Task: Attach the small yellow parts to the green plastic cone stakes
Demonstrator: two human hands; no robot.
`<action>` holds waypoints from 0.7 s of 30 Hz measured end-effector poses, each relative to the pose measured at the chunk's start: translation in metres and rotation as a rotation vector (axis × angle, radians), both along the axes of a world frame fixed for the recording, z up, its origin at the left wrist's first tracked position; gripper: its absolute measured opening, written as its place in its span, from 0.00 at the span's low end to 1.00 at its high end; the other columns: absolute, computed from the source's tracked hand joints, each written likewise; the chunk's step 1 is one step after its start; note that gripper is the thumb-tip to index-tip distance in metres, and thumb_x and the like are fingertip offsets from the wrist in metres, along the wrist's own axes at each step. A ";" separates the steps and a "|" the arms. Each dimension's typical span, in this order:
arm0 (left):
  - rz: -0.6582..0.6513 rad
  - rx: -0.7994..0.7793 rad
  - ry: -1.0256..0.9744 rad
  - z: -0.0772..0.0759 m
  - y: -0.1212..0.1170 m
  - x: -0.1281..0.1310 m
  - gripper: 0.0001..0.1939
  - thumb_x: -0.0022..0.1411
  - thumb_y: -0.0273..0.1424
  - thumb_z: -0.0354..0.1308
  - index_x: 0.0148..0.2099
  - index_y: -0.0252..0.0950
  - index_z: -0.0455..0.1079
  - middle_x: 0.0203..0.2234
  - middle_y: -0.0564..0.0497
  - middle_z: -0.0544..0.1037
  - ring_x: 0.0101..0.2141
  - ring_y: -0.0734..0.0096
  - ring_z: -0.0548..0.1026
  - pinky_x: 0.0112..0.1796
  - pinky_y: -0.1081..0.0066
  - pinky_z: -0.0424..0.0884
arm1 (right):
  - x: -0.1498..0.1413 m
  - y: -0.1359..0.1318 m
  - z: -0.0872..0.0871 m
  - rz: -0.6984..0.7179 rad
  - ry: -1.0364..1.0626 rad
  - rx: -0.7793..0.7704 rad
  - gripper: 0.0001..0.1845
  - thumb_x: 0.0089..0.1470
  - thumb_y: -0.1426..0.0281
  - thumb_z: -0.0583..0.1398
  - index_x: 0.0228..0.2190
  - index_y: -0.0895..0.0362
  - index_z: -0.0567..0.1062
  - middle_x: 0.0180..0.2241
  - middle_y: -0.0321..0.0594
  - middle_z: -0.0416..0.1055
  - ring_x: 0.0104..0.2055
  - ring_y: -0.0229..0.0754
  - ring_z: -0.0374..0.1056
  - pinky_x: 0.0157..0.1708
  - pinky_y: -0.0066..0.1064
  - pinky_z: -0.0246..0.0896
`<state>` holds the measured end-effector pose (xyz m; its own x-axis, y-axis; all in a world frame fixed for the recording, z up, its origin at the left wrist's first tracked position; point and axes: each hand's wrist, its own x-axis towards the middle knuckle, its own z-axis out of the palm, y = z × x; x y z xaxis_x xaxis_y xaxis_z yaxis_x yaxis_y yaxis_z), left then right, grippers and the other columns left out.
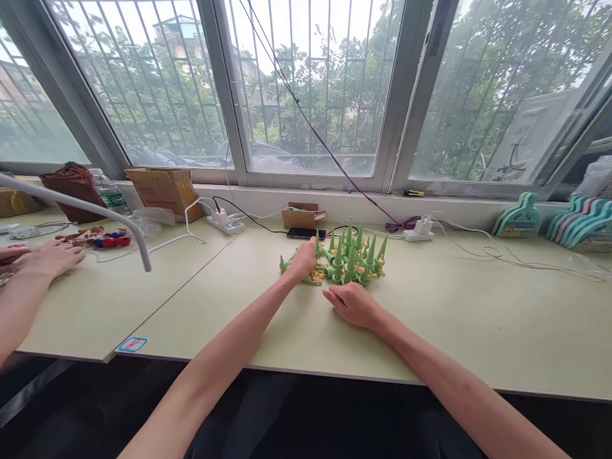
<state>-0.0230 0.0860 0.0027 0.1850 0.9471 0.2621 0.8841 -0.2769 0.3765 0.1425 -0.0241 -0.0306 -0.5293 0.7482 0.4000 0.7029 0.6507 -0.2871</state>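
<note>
With left hand (303, 258) bent over the middle of the frame, fingers curled down among green cone-shaped pieces (351, 260); cannot tell whether gripping one or only touching, with fingertips hidden. Right hand (354, 304) just below them, loosely folded on the tabletop (454, 319), with nothing visible in grasp but palm out of view. Heaped at centre frame, mostly points up, with small yellow pieces (316, 276) scattered among the bases. Probably light, stiff moulded plastic, smooth enough to slip a little, and likely weakest at the thin tips. Best taken around the thick lower collar, not by the point; for the yellow bits, likely better a fingertip pinch. As for writing, little to read: at upper left, a green label on a clear bottle (113, 196), too small to make out; at lower left, a blue-edged sticker (132, 345) with a red mark, illegible; at right, printed patches on turquoise pieces (519, 217), likewise unreadable.
</note>
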 end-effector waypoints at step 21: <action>-0.471 0.459 -0.267 0.005 -0.078 -0.044 0.12 0.69 0.33 0.48 0.49 0.40 0.70 0.39 0.47 0.76 0.37 0.71 0.74 0.41 0.72 0.71 | 0.002 0.000 -0.013 -0.037 0.245 -0.073 0.16 0.66 0.62 0.46 0.33 0.56 0.67 0.17 0.28 0.56 0.19 0.34 0.52 0.25 0.26 0.46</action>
